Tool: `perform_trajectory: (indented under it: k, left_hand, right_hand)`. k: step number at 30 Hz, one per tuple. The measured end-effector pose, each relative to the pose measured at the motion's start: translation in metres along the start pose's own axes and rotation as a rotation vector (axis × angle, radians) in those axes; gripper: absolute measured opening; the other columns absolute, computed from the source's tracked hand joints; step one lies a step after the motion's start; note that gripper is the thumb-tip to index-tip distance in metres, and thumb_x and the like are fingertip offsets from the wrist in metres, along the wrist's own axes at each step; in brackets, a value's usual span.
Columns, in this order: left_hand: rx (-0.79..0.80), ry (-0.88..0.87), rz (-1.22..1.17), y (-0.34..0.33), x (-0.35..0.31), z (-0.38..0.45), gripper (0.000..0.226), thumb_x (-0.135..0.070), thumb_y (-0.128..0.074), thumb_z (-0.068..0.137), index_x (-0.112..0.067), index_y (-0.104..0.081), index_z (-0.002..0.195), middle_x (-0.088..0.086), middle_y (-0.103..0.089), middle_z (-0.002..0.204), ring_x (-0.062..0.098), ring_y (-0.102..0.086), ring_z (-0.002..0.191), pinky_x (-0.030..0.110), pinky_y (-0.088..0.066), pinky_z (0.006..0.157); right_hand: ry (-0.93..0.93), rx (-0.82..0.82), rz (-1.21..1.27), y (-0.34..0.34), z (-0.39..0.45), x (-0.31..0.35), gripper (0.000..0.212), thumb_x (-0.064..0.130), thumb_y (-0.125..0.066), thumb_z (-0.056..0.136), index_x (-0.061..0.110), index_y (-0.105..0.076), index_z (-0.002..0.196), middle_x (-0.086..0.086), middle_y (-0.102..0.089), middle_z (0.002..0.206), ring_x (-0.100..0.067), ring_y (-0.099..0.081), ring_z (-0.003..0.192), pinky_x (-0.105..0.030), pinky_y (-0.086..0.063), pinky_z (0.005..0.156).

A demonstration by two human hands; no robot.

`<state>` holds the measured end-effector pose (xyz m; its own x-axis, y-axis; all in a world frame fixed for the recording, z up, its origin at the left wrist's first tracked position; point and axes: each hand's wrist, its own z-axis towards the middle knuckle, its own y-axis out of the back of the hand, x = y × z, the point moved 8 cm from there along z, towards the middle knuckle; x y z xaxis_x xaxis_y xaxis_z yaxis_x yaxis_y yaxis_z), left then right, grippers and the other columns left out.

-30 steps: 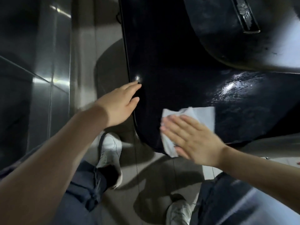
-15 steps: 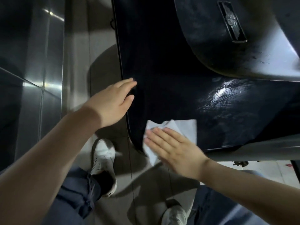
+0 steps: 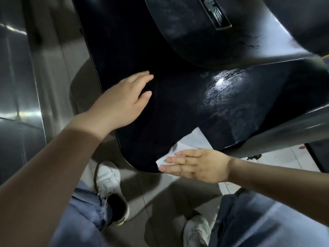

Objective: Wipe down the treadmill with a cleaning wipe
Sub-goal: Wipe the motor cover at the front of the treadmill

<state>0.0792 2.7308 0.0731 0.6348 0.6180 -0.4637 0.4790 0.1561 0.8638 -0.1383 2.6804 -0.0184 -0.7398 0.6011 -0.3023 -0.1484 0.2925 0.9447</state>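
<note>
The treadmill's glossy black panel fills the upper middle of the head view, with a wet sheen on its right part. My left hand rests flat on the panel near its left edge, fingers straight. My right hand lies flat with straight fingers at the panel's lower rounded edge and presses a white cleaning wipe against it. Most of the wipe is hidden under my fingers; only a corner shows above them.
A curved black housing with a small badge overhangs the panel at the top. A grey bar runs along the right. Metallic wall panels stand at the left. My two white shoes stand on the tiled floor below.
My right hand has slid the wipe down and toward me, from the panel's face to its lower edge. My left hand has shifted further onto the panel.
</note>
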Motion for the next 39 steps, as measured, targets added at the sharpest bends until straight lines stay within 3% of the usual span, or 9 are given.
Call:
perform_trajectory:
  k: [5,8,13,15,18,22,28,33,39]
  left_hand:
    - [-0.116,0.044,-0.016,0.033,0.017,0.006,0.049,-0.035,-0.035,0.105,-0.024,-0.030,0.153,-0.007,-0.026,0.161,0.010,-0.024,0.147,0.028,-0.021,0.119]
    - [-0.208,0.142,-0.055,0.055,0.044,-0.009,0.048,-0.033,-0.035,0.105,-0.022,-0.033,0.152,-0.004,-0.028,0.160,0.011,-0.025,0.146,0.024,-0.019,0.116]
    - [-0.235,0.334,-0.050,0.067,0.089,-0.056,0.047,-0.031,-0.035,0.106,-0.018,-0.035,0.151,0.001,-0.033,0.158,0.017,-0.032,0.144,0.031,-0.025,0.115]
    - [-0.224,0.377,-0.054,0.067,0.101,-0.069,0.047,-0.030,-0.035,0.105,-0.015,-0.035,0.150,0.003,-0.034,0.157,0.020,-0.033,0.143,0.033,-0.027,0.116]
    - [-0.260,0.451,-0.080,0.074,0.121,-0.091,0.047,-0.029,-0.038,0.104,-0.014,-0.038,0.149,0.006,-0.038,0.154,0.024,-0.037,0.141,0.036,-0.029,0.115]
    - [-0.273,0.533,-0.082,0.080,0.139,-0.119,0.048,-0.030,-0.038,0.104,-0.016,-0.037,0.150,0.003,-0.037,0.156,0.021,-0.035,0.142,0.027,-0.024,0.113]
    - [-0.271,0.513,-0.099,0.092,0.130,-0.126,0.049,-0.035,-0.034,0.105,-0.021,-0.032,0.152,-0.003,-0.033,0.158,0.017,-0.034,0.142,0.027,-0.024,0.111]
    - [-0.252,0.538,-0.105,0.092,0.135,-0.131,0.049,-0.033,-0.034,0.105,-0.019,-0.032,0.152,0.000,-0.032,0.158,0.019,-0.034,0.142,0.027,-0.026,0.110]
    - [-0.251,0.500,-0.113,0.080,0.125,-0.127,0.048,-0.033,-0.035,0.105,-0.016,-0.035,0.150,0.003,-0.036,0.156,0.021,-0.036,0.141,0.031,-0.028,0.113]
  right_hand:
    - [0.041,0.040,-0.041,0.009,0.044,0.011,0.061,0.020,-0.035,0.096,0.014,-0.022,0.155,-0.001,-0.003,0.164,-0.023,0.000,0.151,-0.041,0.008,0.121]
    - [0.157,0.131,-0.055,0.017,0.099,0.021,0.056,0.024,-0.039,0.093,0.016,-0.041,0.148,-0.004,-0.024,0.161,-0.025,-0.014,0.150,-0.047,0.005,0.120]
    - [0.427,0.507,-0.389,0.008,0.154,0.041,0.048,0.034,-0.050,0.096,0.017,-0.050,0.140,-0.014,-0.038,0.152,-0.040,-0.026,0.142,-0.065,-0.003,0.113]
    - [0.473,0.610,-0.391,0.007,0.168,0.034,0.040,0.031,-0.053,0.095,0.021,-0.053,0.134,-0.007,-0.048,0.144,-0.031,-0.037,0.136,-0.057,-0.016,0.114]
    - [0.388,0.754,-0.179,0.011,0.196,0.006,0.039,0.038,-0.042,0.100,0.026,-0.048,0.138,0.000,-0.049,0.140,-0.022,-0.043,0.129,-0.037,-0.031,0.100]
    - [0.194,0.851,-0.017,0.010,0.259,-0.077,0.048,0.046,-0.035,0.102,0.018,-0.056,0.134,-0.005,-0.055,0.138,-0.027,-0.050,0.127,-0.040,-0.036,0.105]
    - [-0.266,0.957,-0.277,-0.030,0.322,-0.190,0.073,0.063,-0.029,0.094,0.023,-0.020,0.155,-0.008,-0.023,0.160,-0.035,-0.011,0.148,-0.057,-0.002,0.119]
    - [-0.052,0.921,-0.074,-0.018,0.287,-0.098,0.058,0.044,-0.037,0.100,0.021,-0.029,0.153,-0.004,-0.029,0.158,-0.029,-0.023,0.146,-0.045,-0.020,0.115]
    - [0.317,1.031,-0.126,-0.021,0.232,0.009,0.049,0.041,-0.036,0.102,0.026,-0.037,0.149,-0.003,-0.033,0.155,-0.033,-0.029,0.142,-0.055,-0.026,0.111]
